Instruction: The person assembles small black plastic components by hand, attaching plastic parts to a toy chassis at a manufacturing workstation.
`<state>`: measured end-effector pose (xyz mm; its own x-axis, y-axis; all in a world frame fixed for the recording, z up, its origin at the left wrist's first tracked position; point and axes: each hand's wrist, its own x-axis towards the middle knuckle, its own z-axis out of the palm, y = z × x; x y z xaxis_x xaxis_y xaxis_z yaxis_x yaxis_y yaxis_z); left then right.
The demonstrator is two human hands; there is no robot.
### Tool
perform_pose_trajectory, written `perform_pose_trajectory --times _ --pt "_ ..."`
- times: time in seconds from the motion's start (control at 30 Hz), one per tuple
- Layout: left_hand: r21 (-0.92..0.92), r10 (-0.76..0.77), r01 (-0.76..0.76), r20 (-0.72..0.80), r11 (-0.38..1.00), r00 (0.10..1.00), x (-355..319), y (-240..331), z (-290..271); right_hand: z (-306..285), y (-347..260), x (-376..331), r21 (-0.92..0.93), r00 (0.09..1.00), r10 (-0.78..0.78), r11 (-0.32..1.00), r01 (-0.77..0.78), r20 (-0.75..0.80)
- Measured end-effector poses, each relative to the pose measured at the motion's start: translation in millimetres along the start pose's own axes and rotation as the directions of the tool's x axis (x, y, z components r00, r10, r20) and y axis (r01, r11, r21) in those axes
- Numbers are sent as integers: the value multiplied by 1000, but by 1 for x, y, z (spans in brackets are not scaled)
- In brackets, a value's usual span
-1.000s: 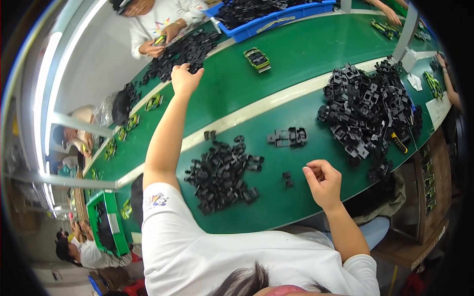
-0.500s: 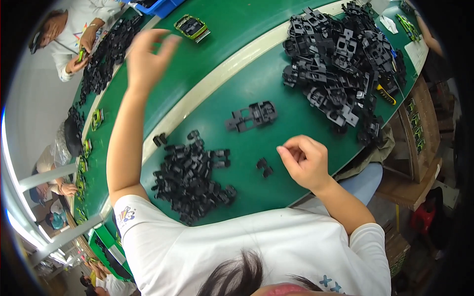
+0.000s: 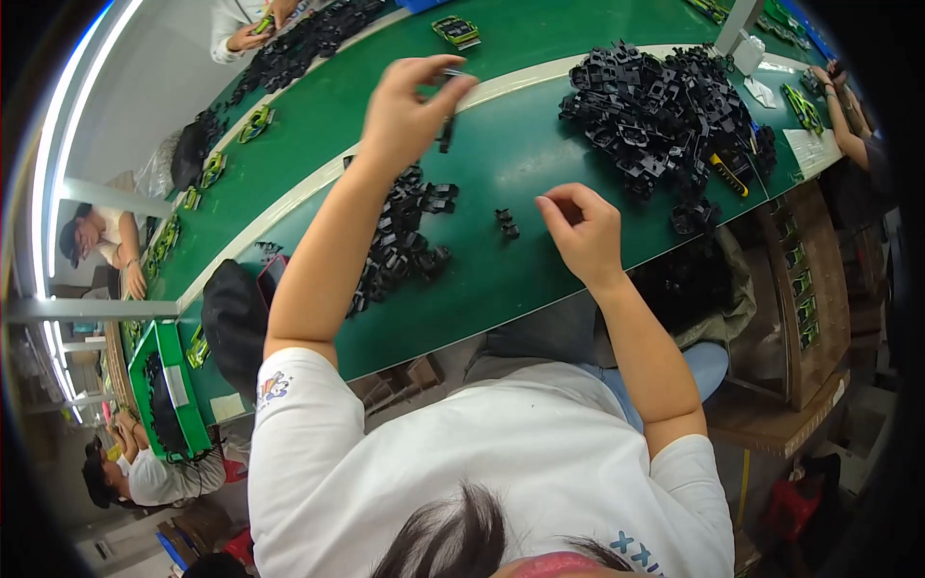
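Note:
My left hand (image 3: 409, 111) is closed, thumb and fingers pinching a black plastic chassis (image 3: 446, 133) above the table. Most of that chassis is hidden behind the hand. My right hand (image 3: 586, 231) hovers over the table's near side with its fingers curled and thumb against the forefinger; whatever it may hold is too small or hidden. Just left of it lies a small black clip-like part (image 3: 506, 223). Beneath my left forearm spreads a heap of small black parts (image 3: 409, 231), partly covered by the arm.
A large pile of black chassis (image 3: 665, 120) stands to the right, with a yellow-handled cutter (image 3: 729, 175) at its edge. Beyond a pale divider strip (image 3: 520, 85), a green toy-car-like body (image 3: 456, 32) sits on the green table. Other people work at left and far right.
The chassis that lay on the table is now up in my left hand, which has come back from the far strip. My head view has shifted; my right hand stays closed.

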<state>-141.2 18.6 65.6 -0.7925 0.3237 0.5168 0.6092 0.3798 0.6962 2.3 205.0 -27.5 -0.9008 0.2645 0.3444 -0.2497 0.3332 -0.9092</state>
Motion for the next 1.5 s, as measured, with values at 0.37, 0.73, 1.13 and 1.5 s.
perform_pose_trajectory --times 0.37,0.73,1.13,1.5 --pt "-730 -578 278 -192 624 793 -102 -12 -40 88 -18 31 -307 863 -202 876 370 464" --pt "-700 -481 451 174 553 859 -135 20 -6 15 -81 33 -56 783 -530 816 575 326" --pt "-870 -453 424 281 253 846 -143 27 -3 12 -76 32 2 775 -362 907 422 518" --pt "-600 -452 450 160 661 878 -146 31 9 14 -63 22 -8 763 -440 864 504 474"
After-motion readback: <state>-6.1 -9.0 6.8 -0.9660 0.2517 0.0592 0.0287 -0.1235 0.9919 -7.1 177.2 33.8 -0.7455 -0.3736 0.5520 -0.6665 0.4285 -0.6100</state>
